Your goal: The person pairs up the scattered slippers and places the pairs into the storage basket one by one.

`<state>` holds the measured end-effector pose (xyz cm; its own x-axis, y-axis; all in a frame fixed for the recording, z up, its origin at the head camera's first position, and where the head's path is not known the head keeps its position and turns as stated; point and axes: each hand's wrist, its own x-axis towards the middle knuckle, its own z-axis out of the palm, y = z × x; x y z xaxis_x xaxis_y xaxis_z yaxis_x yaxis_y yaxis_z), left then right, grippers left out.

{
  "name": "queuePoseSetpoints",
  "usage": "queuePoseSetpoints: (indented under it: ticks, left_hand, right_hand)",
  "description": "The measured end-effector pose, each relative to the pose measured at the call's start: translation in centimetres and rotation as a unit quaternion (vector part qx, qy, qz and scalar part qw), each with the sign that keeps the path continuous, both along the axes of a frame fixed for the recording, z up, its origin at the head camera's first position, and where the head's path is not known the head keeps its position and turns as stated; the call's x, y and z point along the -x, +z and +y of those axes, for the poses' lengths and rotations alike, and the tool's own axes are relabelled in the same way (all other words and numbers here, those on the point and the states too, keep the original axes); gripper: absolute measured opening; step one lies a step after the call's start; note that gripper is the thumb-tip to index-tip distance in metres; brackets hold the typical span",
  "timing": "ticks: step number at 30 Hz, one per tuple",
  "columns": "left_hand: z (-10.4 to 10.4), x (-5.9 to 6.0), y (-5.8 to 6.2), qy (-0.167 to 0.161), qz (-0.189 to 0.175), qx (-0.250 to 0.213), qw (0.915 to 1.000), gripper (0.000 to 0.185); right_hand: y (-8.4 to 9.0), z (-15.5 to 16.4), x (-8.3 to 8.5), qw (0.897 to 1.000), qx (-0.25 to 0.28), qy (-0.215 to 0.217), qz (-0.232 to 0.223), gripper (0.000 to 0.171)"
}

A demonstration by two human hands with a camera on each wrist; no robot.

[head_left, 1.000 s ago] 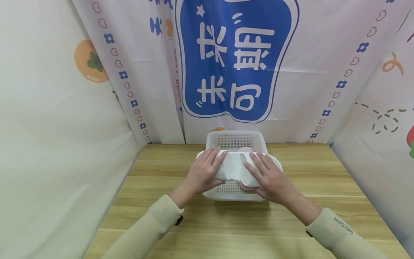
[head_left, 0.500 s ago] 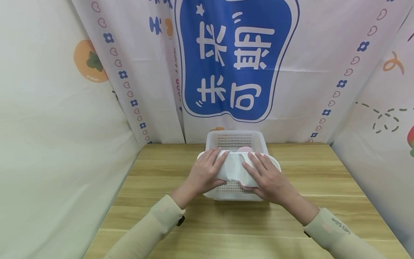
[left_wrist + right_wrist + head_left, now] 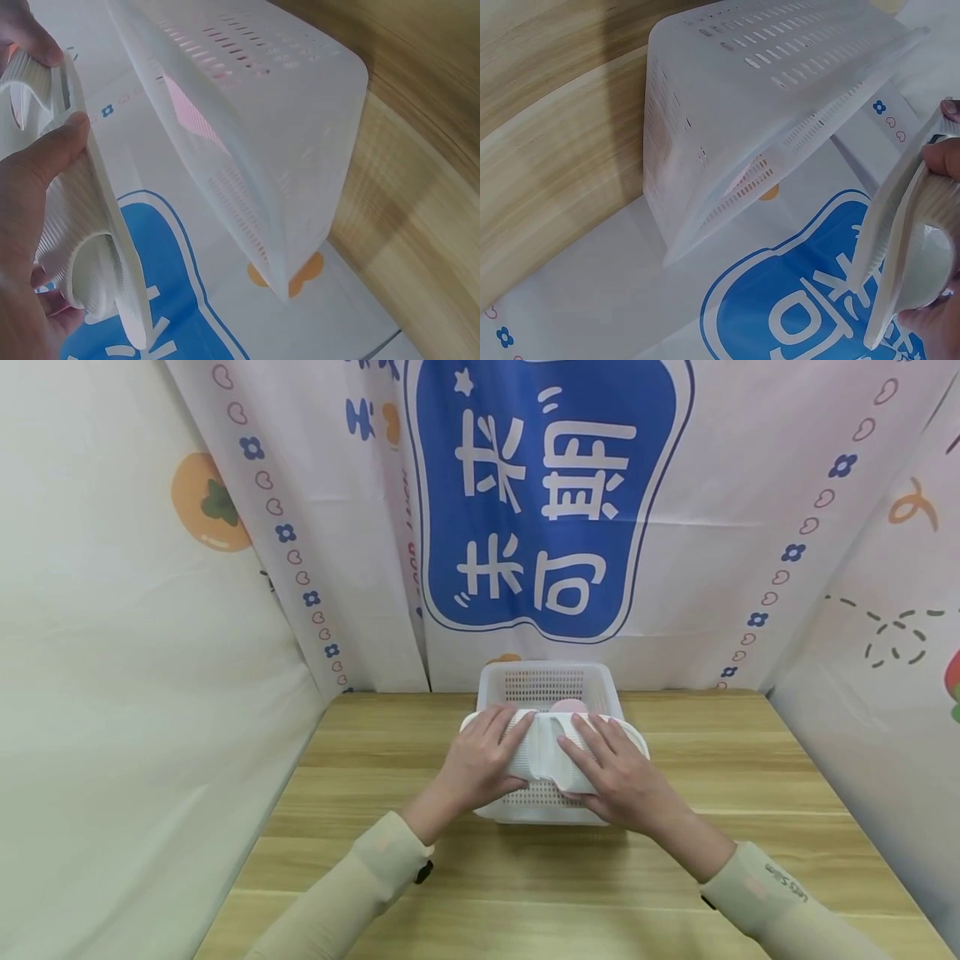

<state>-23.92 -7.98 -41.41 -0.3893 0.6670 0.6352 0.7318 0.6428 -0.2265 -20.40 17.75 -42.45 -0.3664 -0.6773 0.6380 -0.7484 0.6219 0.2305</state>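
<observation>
The person holds 2 white slippers (image 3: 553,752) over the white basket (image 3: 550,681), which stands on the wooden table (image 3: 360,752) just in front of the hands. The left hand (image 3: 480,760) grips the left slipper, with fingers on top and thumb below; in the left wrist view the thumb (image 3: 56,146) presses its edge. The right hand (image 3: 611,768) grips the right slipper in the same way. The slippers meet in the middle, and their long axis runs left to right, across the basket and wider than it, so the ends stand out beyond the rim on both sides. Both hands are about equally near to the basket. Something pink (image 3: 570,704) lies inside the basket, but the slippers hide most of it and I cannot tell what it is. The thumbs are hidden in the head view.
</observation>
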Motion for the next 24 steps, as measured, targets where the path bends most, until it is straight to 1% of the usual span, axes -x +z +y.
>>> queuePoseSetpoints:
  ticks: [3, 8, 11, 17, 24]
  left_hand:
    - [0.33, -0.02, 0.02, 0.001, 0.004, 0.006, 1.0, 0.1]
    - [0.66, -0.08, -0.02, 0.004, 0.013, 0.016, 0.9998, 0.099]
    - [0.75, -0.18, 0.01, 0.005, 0.006, 0.019, 0.9998, 0.097]
    - [0.82, -0.3, 0.01, 0.021, -0.015, 0.037, 0.999, 0.096]
    - [0.87, -0.3, 0.07, 0.023, -0.006, 0.039, 0.999, 0.098]
  right_hand:
    - [-0.11, -0.04, 0.06, 1.0, -0.001, 0.002, 0.008, 0.069]
    - [-0.03, -0.16, -0.07, 1.0, -0.009, -0.002, 0.001, 0.068]
    - [0.08, -0.21, -0.16, 1.0, -0.013, -0.004, -0.003, 0.069]
    - [0.13, -0.23, -0.16, 1.0, -0.015, -0.002, -0.001, 0.071]
    - [-0.15, -0.23, 0.07, 1.0, -0.012, 0.002, 0.0, 0.07]
